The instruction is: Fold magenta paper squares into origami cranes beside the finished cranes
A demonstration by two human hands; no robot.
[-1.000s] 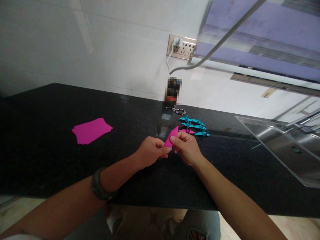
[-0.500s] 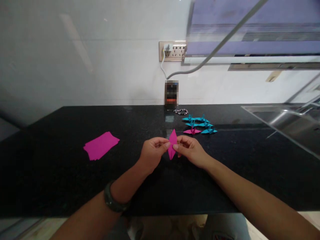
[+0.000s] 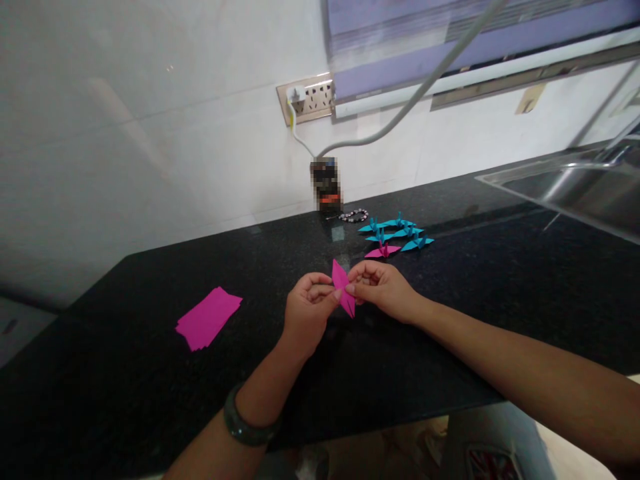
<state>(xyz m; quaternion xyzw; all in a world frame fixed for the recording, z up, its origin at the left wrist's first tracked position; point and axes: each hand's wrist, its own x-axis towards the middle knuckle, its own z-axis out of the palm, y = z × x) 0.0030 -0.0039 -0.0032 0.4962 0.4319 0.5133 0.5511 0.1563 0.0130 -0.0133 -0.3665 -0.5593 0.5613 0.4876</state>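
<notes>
Between my two hands is a pink folded origami paper [image 3: 343,283], a narrow diamond with a slit in its lower half, held just above the dark counter. My left hand [image 3: 311,303] pinches its left edge between thumb and fingers. On the opposite edge, my right hand [image 3: 381,288] has its thumb on the front and its fingers curled behind. Beyond my right hand stand a finished pink paper crane [image 3: 383,251] and several blue paper cranes [image 3: 419,243]. A stack of pink paper sheets [image 3: 209,319] lies to the left of my left hand.
The black countertop [image 3: 150,287] runs back to a tiled wall. A beaded bracelet [image 3: 354,216] and a pixelated dark object [image 3: 326,185] sit at the back. A metal sink [image 3: 575,187] is at the right; a grey cable [image 3: 400,127] hangs above.
The view has tilted, so counter and wall now slant. The pink folded paper now leans its top to the left instead of standing near upright. Both hands still grip it.
</notes>
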